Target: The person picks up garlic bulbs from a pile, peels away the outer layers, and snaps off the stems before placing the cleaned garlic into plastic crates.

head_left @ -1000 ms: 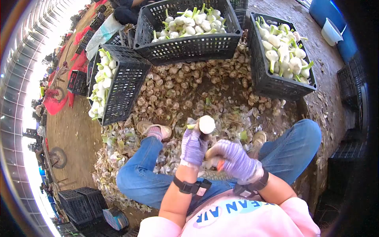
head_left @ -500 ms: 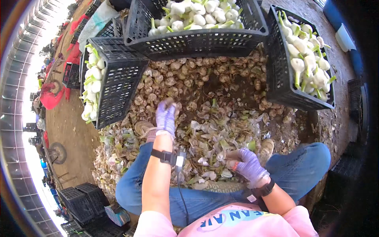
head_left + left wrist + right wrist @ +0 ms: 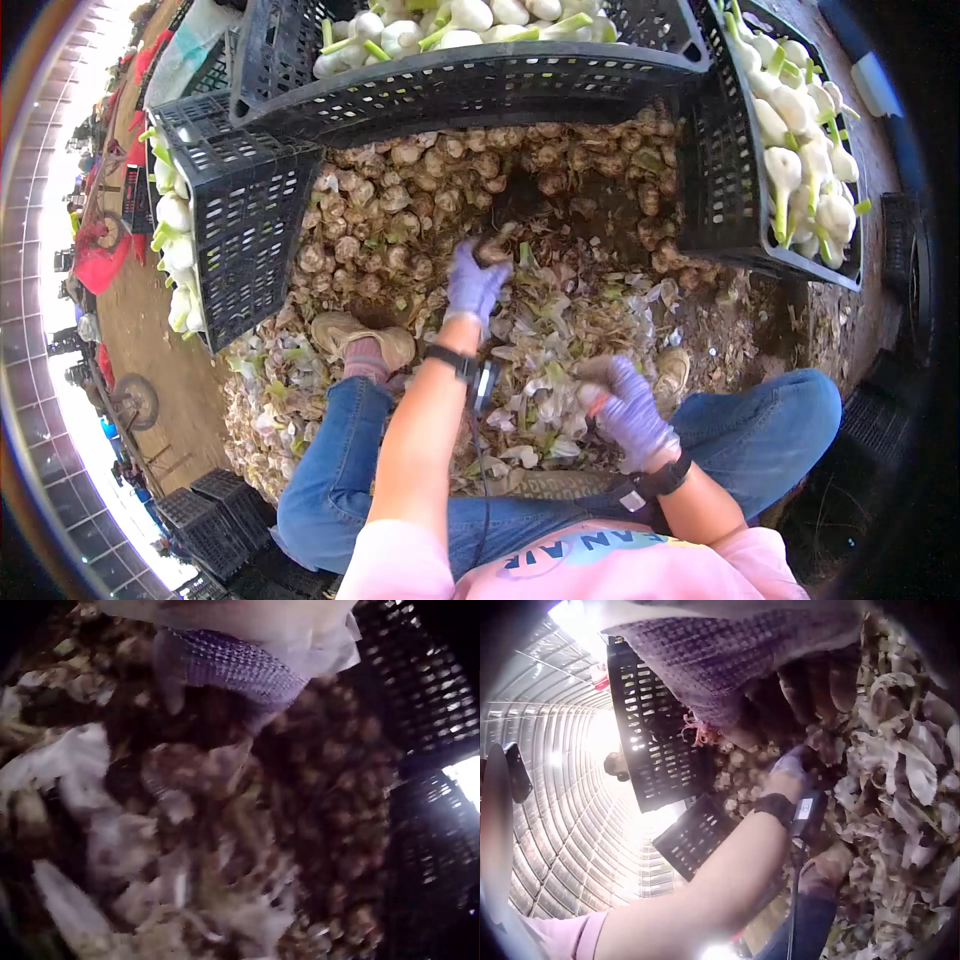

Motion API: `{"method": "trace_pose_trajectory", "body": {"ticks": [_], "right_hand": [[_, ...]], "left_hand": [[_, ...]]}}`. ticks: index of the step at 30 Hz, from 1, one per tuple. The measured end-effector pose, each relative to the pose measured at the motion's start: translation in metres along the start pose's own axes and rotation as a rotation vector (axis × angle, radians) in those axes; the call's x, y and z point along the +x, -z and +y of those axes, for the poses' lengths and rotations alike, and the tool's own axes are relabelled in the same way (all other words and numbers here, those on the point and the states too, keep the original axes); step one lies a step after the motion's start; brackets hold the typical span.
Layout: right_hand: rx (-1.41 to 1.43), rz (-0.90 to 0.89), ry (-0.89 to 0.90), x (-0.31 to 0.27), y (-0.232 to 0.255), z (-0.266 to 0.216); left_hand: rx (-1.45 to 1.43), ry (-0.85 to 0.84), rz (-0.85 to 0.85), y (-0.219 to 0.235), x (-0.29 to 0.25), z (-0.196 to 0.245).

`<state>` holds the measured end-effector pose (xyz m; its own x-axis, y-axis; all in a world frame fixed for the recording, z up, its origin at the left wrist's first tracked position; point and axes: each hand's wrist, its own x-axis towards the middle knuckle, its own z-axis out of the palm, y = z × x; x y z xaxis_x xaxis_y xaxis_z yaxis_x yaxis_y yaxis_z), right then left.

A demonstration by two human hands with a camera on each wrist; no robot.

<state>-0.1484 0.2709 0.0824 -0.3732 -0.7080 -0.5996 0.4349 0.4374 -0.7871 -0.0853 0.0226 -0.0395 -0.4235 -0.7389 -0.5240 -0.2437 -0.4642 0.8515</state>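
Above the husks, the gloved left hand [image 3: 478, 282] reaches forward with finger and thumb apart around a brown shape [image 3: 492, 250]; whether it grips a bulb is unclear. In the left wrist view the purple glove [image 3: 236, 671] hangs over blurred husks [image 3: 67, 757]. Near the right shin, the gloved right hand [image 3: 628, 410] curls its brown-stained fingers around a small orange-red item [image 3: 598, 404], mostly hidden. The right wrist view shows that glove [image 3: 727, 667] with frayed pinkish-red material [image 3: 702, 732] by it. Brown garlic bulbs [image 3: 395, 200] lie heaped beyond the left hand.
Black crates [image 3: 480, 95] [image 3: 245, 235] [image 3: 720, 180] holding white garlic [image 3: 815, 170] surround the heap at front, left and right. Loose husks [image 3: 545, 370] cover the ground between the jean-clad legs [image 3: 345, 440] [image 3: 765, 425]. Stacked dark crates [image 3: 205, 520] stand at lower left.
The white bulb formerly in the left hand is gone from it. That hand went out to the heap's left side, then moved right. The right hand moved slightly right. The view has shifted toward the crates.
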Motion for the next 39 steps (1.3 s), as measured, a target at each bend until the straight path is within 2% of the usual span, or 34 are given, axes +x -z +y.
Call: {"method": "trace_pose_trajectory", "body": {"ticks": [1, 2, 4, 5, 7, 9, 11, 13, 15, 17, 19, 21, 23, 25, 26, 28, 29, 30, 31, 33, 34, 35, 36, 37, 39], "right_hand": [[0.004, 0.003, 0.010, 0.001, 0.000, -0.004], [0.045, 0.072, 0.103, 0.001, 0.001, -0.008], [0.134, 0.149, 0.260, -0.007, -0.002, -0.021], [0.181, 0.155, 0.328, -0.014, -0.007, -0.034], [0.172, 0.132, 0.402, -0.031, -0.014, -0.050], [0.216, 0.006, 0.471, -0.049, -0.018, -0.057], [0.267, -0.001, 0.544, -0.062, -0.024, -0.047], [0.477, -0.015, 0.444, -0.083, -0.034, -0.052], [0.462, -0.033, 0.530, -0.096, -0.034, -0.051], [0.330, -0.089, 0.438, -0.116, -0.030, -0.064], [0.289, -0.119, 0.433, -0.125, -0.023, -0.066], [0.305, -0.264, 0.281, -0.136, -0.017, -0.072], [0.371, -0.298, 0.229, -0.144, -0.016, -0.074], [0.301, -0.296, 0.327, -0.149, -0.018, -0.076], [0.276, -0.274, 0.376, -0.152, -0.020, -0.075], [0.293, -0.250, 0.351, -0.155, -0.024, -0.075], [0.311, -0.226, 0.317, -0.156, -0.025, -0.074], [0.382, -0.250, 0.228, -0.157, -0.023, -0.074], [0.384, -0.251, 0.229, -0.157, -0.023, -0.073], [0.213, -0.224, 0.267, -0.157, -0.023, -0.073], [0.214, -0.227, 0.266, -0.152, -0.020, -0.071], [-0.106, -0.202, 0.510, -0.143, -0.016, -0.065], [-0.431, -0.173, 0.746, -0.136, -0.014, -0.059], [-0.430, -0.177, 0.743, -0.133, -0.016, -0.056], [-0.527, -0.008, 0.885, -0.127, -0.018, -0.049]], "left_hand": [[-0.007, 0.030, -0.096, -0.005, -0.022, 0.020], [-0.015, 0.061, -0.194, -0.009, -0.050, 0.039], [-0.109, -0.022, -0.383, -0.016, -0.119, 0.082], [0.248, -0.292, -0.386, -0.013, -0.142, 0.094], [0.048, -0.220, -0.441, -0.014, -0.188, 0.102], [0.065, -0.210, -0.474, -0.011, -0.225, 0.112], [0.104, -0.340, -0.469, -0.008, -0.251, 0.104], [0.364, -0.625, -0.380, -0.003, -0.273, 0.100], [0.346, -0.631, -0.368, -0.001, -0.293, 0.099], [0.326, -0.637, -0.355, 0.001, -0.308, 0.097], [0.016, -0.458, -0.452, 0.002, -0.318, 0.090], [-0.061, -0.428, -0.467, 0.005, -0.326, 0.092], [-0.229, -0.278, -0.507, 0.006, -0.335, 0.096], [-0.184, -0.337, -0.499, 0.007, -0.335, 0.091], [-0.034, -0.464, -0.462, 0.007, -0.334, 0.088], [0.239, -0.733, -0.387, 0.006, -0.332, 0.088], [0.241, -0.735, -0.391, 0.005, -0.337, 0.089], [-0.009, -0.525, -0.461, 0.002, -0.347, 0.097], [-0.255, -0.306, -0.521, 0.001, -0.353, 0.102], [-0.320, -0.283, -0.466, -0.001, -0.352, 0.099], [-0.425, -0.135, -0.519, 0.003, -0.343, 0.092], [-0.530, 0.015, -0.567, 0.007, -0.333, 0.083], [-0.496, 0.130, -0.515, 0.006, -0.321, 0.072], [-0.498, 0.132, -0.510, 0.006, -0.314, 0.068], [-0.449, 0.196, -0.443, 0.003, -0.304, 0.065]]}}
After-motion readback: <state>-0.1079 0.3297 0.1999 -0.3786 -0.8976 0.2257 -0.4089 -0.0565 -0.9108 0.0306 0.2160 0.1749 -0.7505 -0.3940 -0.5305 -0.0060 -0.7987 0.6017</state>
